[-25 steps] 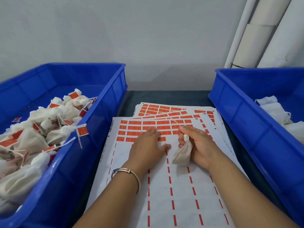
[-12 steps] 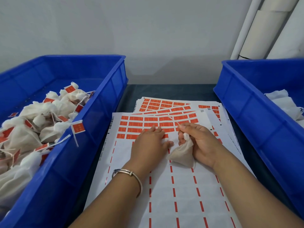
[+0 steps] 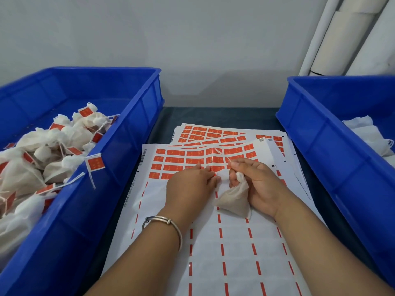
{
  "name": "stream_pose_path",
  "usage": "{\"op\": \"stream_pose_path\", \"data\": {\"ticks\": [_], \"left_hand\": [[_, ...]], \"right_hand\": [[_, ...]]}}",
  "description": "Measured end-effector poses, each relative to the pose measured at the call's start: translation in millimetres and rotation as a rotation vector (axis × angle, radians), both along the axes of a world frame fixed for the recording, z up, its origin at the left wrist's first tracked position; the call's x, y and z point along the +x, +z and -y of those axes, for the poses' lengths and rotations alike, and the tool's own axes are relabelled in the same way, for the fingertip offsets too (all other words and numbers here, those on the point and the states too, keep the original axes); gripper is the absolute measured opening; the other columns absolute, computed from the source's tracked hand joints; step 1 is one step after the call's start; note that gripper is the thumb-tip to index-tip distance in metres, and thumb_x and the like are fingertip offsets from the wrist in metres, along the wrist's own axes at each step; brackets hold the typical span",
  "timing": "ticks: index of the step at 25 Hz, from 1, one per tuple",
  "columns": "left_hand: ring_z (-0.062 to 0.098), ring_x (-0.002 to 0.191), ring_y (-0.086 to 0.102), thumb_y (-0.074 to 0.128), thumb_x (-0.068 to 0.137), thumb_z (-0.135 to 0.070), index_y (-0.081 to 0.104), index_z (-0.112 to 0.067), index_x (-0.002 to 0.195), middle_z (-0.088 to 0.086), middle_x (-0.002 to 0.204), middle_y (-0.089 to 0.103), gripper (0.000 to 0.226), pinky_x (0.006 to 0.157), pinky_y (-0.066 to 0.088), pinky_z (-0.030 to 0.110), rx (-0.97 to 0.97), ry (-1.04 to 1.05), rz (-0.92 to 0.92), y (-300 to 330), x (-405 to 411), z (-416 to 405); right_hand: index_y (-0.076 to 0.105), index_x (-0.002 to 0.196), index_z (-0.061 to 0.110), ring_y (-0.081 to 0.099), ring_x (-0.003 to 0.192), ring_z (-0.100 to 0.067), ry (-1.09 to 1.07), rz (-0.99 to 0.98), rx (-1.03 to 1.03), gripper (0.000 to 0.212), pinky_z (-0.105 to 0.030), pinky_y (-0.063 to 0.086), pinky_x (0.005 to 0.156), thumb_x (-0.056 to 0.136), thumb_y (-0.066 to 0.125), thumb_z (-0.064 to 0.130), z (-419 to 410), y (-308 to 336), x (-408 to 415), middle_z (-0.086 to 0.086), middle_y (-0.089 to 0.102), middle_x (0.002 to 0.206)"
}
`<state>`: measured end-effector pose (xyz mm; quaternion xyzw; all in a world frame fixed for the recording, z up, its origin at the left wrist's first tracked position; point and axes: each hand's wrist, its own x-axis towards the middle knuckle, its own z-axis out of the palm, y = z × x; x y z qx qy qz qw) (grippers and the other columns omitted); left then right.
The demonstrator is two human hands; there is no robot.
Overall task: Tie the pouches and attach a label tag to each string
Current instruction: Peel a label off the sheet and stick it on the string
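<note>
Label sheet (image 3: 213,242) lies between two blue bins (image 3: 119,167) (image 3: 320,159), narrow gaps each side. Left hand (image 3: 190,186) rests flat, grip apart; right hand (image 3: 254,184) grip clamped on pouch (image 3: 233,199) and string (image 3: 222,154).

Two blue plastic bins stand on a dark tabletop (image 3: 224,116), one at each side. Left bin (image 3: 119,150): long wall runs along the table's left side, rim level, ribbed outer face. Right bin (image 3: 320,146): partly cut off by the frame edge, its near corner pointing inward. The two bins are well apart, with dark table surface showing between them at the far end. Behind the table: plain pale grey wall (image 3: 171,39). Upper right corner: several white rolls or tubes (image 3: 350,39) lean against the wall behind the right bin. A silver bangle (image 3: 168,223) sits on one wrist.
</note>
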<state>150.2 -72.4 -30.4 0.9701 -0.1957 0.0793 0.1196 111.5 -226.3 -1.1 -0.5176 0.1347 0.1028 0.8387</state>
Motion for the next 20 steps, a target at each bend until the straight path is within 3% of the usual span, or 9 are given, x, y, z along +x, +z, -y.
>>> {"op": "stream_pose_path", "data": {"ticks": [4, 7, 10, 13, 16, 20], "left_hand": [[0.014, 0.103, 0.062, 0.036, 0.097, -0.046, 0.062, -0.033, 0.119, -0.011, 0.126, 0.06, 0.037, 0.08, 0.049, 0.026, -0.042, -0.009, 0.019, 0.7, -0.5, 0.4], [0.009, 0.076, 0.062, 0.041, 0.096, -0.044, 0.069, -0.028, 0.104, -0.009, 0.1, 0.07, 0.033, 0.072, 0.048, 0.019, -0.136, 0.03, 0.032, 0.2, -0.9, -1.2], [0.006, 0.059, 0.052, 0.048, 0.094, -0.04, 0.069, -0.025, 0.087, -0.01, 0.076, 0.064, 0.027, 0.06, 0.042, 0.013, -0.173, 0.084, 0.047, 1.4, -0.8, -0.6], [0.006, 0.062, 0.048, 0.051, 0.092, -0.039, 0.064, -0.025, 0.084, -0.014, 0.075, 0.054, 0.02, 0.058, 0.033, 0.01, -0.318, 0.18, 0.012, 3.4, 1.2, 0.2], [0.006, 0.065, 0.049, 0.052, 0.092, -0.035, 0.054, -0.029, 0.087, -0.015, 0.08, 0.049, 0.009, 0.057, 0.031, 0.008, -0.486, 0.25, -0.1, 4.5, 5.5, -2.3], [0.006, 0.063, 0.054, 0.05, 0.094, -0.032, 0.052, -0.03, 0.083, -0.022, 0.073, 0.049, 0.012, 0.051, 0.032, 0.008, -0.617, 0.278, -0.211, 8.1, 9.7, -5.2]], "right_hand": [[0.076, 0.085, 0.017, 0.063, 0.058, -0.012, 0.012, 0.009, -0.008, 0.013, -0.024, 0.053, 0.057, 0.086, 0.064, 0.014, 1.8, -0.8, 1.1, -0.006, 0.07, 0.079], [0.077, 0.079, 0.018, 0.061, 0.058, -0.011, 0.022, 0.018, 0.001, 0.018, -0.024, 0.053, 0.058, 0.088, 0.062, 0.012, 1.5, -0.3, 1.3, -0.006, 0.067, 0.074], [0.077, 0.072, 0.019, 0.061, 0.056, -0.01, 0.041, 0.037, -0.033, 0.026, -0.023, 0.053, 0.056, 0.089, 0.059, 0.01, 1.5, 1.4, 1.2, -0.005, 0.065, 0.066], [0.076, 0.073, 0.018, 0.062, 0.057, -0.012, 0.041, 0.067, -0.116, 0.028, -0.023, 0.054, 0.057, 0.09, 0.057, 0.007, 1.6, 5.3, 1.0, -0.006, 0.067, 0.068], [0.075, 0.073, 0.023, 0.066, 0.061, -0.014, 0.021, 0.127, -0.307, 0.023, -0.022, 0.053, 0.059, 0.088, 0.061, 0.013, 1.3, 12.1, 0.1, -0.003, 0.07, 0.072], [0.076, 0.074, 0.031, 0.07, 0.074, -0.013, -0.043, 0.249, -0.495, 0.02, -0.02, 0.056, 0.067, 0.085, 0.063, 0.02, 2.5, 23.5, 1.2, 0.003, 0.073, 0.076]]}}
